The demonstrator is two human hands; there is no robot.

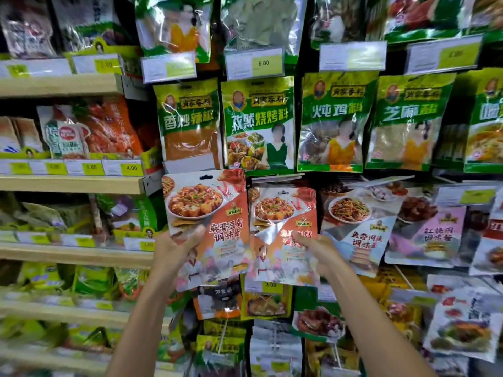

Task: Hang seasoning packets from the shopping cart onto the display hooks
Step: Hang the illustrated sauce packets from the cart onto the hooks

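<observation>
My left hand (174, 247) grips an orange and white seasoning packet (209, 213) by its lower left side, thumb across the front, and holds it upright before the display. Its hang hole (206, 177) is at the top, free of any hook. My right hand (317, 250) holds a matching packet (283, 213) that hangs just to the right; its top hole sits at a display hook (283, 192). The two packets' edges nearly touch. The shopping cart is out of view.
Green seasoning packets (258, 123) hang in a row above, under price tags (254, 63). More sauce packets (353, 227) hang to the right and below. Wooden shelves (70, 183) with bagged goods fill the left side.
</observation>
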